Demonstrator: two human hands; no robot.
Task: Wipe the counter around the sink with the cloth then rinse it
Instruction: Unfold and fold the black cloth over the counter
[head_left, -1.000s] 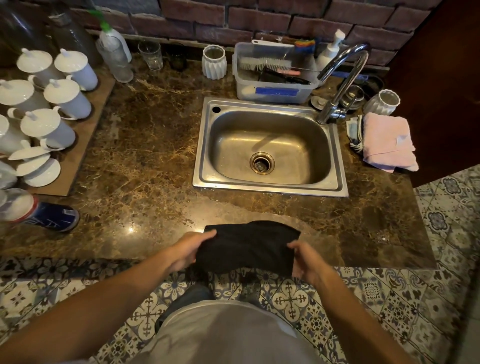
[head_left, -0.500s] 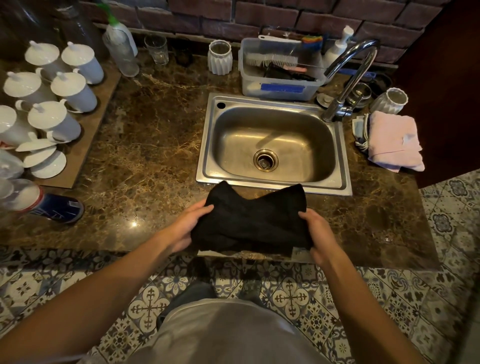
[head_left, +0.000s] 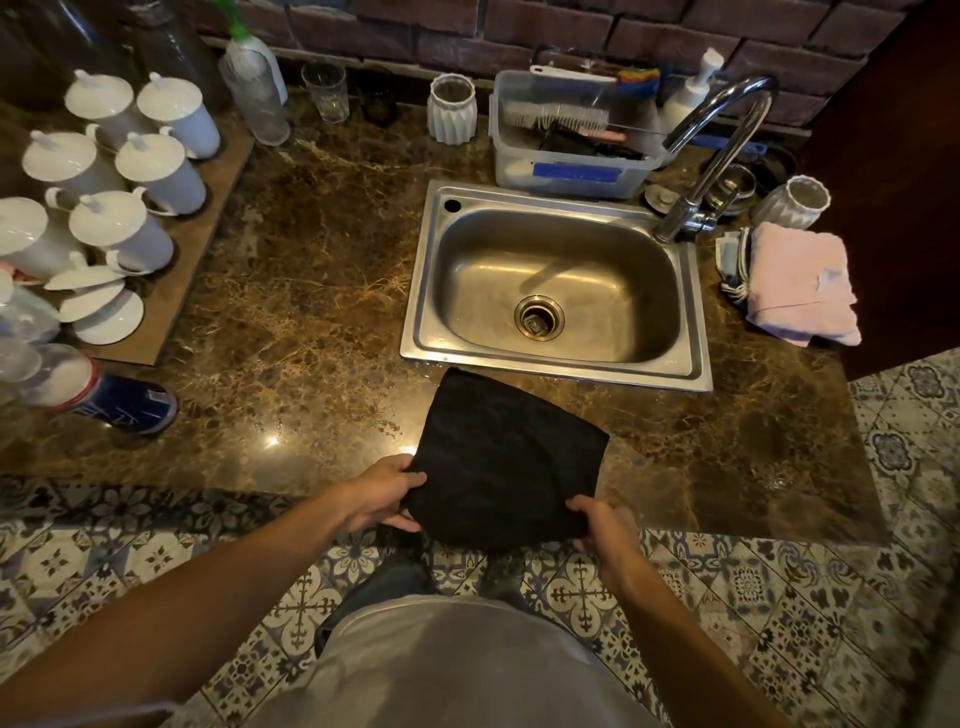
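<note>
A black cloth (head_left: 504, 457) lies spread on the brown marble counter (head_left: 301, 322), just in front of the steel sink (head_left: 556, 296), with its near edge hanging past the counter's front. My left hand (head_left: 382, 493) pinches the cloth's near left corner. My right hand (head_left: 602, 525) grips the near right corner. A curved chrome tap (head_left: 711, 150) stands at the sink's back right, with no water running.
White lidded mugs (head_left: 130, 171) on a board fill the left. A clear tub of brushes (head_left: 566, 145), a soap pump (head_left: 691, 93), white ribbed cups and a glass line the brick wall. A pink towel (head_left: 800, 280) lies right of the sink. A blue can (head_left: 119, 400) lies at front left.
The cloth was held bunched between both hands at the counter edge; it now lies flattened on the counter, its far corner near the sink rim. Both hands have drawn back to the near corners.
</note>
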